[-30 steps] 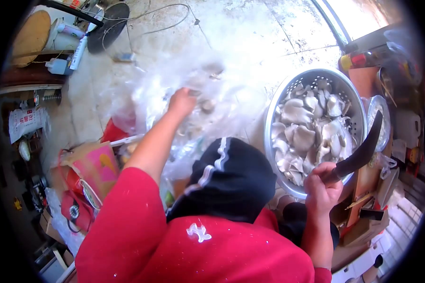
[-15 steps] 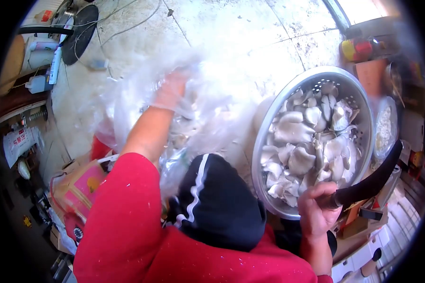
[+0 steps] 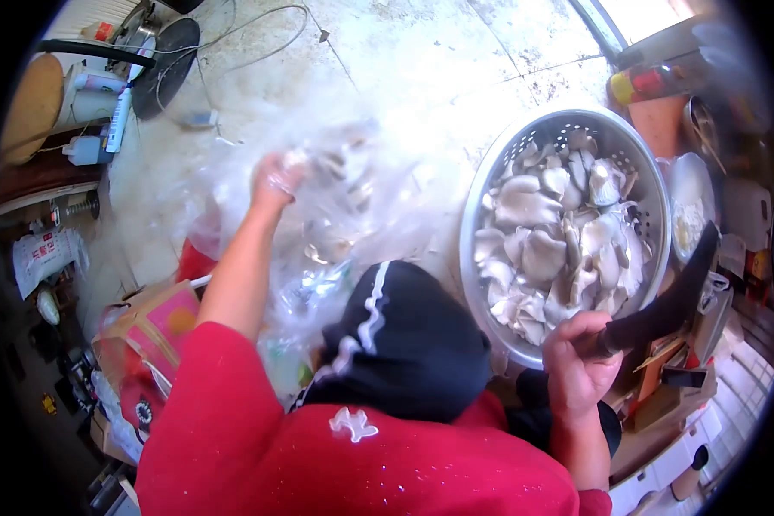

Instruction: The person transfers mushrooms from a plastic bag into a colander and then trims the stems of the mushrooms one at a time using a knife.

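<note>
My left hand (image 3: 278, 178) is closed at the upper left edge of a clear plastic bag (image 3: 224, 185) and seems to grip its film; motion blurs the fingertips. Grey-white oyster mushrooms (image 3: 340, 172) show through the bag, on the floor in front of my knee. My right hand (image 3: 583, 359) is wrapped round the handle of a dark-bladed knife (image 3: 662, 305), whose blade points up and to the right. Just beyond that hand, a perforated metal colander (image 3: 477, 215) holds a heap of oyster mushrooms (image 3: 542, 249).
A clear bowl (image 3: 690, 202) with pale contents stands right of the colander. Cardboard boxes (image 3: 150, 331) lie at the left. A cable (image 3: 267, 56) and a round black base (image 3: 170, 69) are on the tiled floor (image 3: 421, 52). A bottle (image 3: 636, 84) lies at upper right.
My left hand has drawn back leftward from deeper in the bag, and the bag has shifted. The knife stays in my right hand, its blade tilted slightly more upright. A pale scrap now shows on my red shirt.
</note>
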Tool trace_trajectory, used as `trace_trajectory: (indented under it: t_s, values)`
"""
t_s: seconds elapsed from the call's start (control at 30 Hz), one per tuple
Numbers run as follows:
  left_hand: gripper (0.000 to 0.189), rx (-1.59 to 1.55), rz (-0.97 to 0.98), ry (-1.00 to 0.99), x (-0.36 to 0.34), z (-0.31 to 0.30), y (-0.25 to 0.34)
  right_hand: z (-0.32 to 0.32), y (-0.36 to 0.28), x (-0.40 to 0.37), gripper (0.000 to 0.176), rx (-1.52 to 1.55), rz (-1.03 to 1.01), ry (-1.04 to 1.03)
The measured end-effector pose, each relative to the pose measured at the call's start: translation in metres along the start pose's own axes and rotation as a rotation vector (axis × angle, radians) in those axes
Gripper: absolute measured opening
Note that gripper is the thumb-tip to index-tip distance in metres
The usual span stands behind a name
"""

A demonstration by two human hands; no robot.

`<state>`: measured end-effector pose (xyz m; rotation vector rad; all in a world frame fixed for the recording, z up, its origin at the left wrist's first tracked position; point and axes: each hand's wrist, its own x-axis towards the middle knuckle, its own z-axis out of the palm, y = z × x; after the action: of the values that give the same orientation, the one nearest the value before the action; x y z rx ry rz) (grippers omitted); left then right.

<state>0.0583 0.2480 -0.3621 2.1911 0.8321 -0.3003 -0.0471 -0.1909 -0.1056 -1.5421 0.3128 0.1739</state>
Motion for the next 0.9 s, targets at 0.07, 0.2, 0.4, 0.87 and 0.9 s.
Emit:
trace_trajectory:
  t_s: [0.07, 0.2, 0.4, 0.87, 0.9]
  values:
    - [0.038, 0.036, 0.009, -0.051, -0.03, -0.009, -0.005, -0.003, 0.002, -0.007, 0.015, -0.056, -0.056, -0.029]
    - [0.027, 0.128, -0.026, -0.156, -0.092, -0.02, -0.015, -0.005, -0.009, -0.024, 0.014, -0.055, -0.052, -0.061]
    - [0.036, 0.545, 0.284, 0.027, -0.182, -0.08, 0.006, -0.018, -0.022, -0.053, 0.015, -0.062, -0.108, -0.071]
    - [0.037, 0.753, 0.142, 0.302, -0.222, -0.186, -0.007, -0.049, -0.03, -0.094, 0.009, -0.066, -0.271, -0.067]
    - [0.039, 1.034, 0.225, 0.334, -0.228, -0.184, -0.003, -0.049, -0.029, -0.094, 0.008, -0.074, -0.29, -0.068]
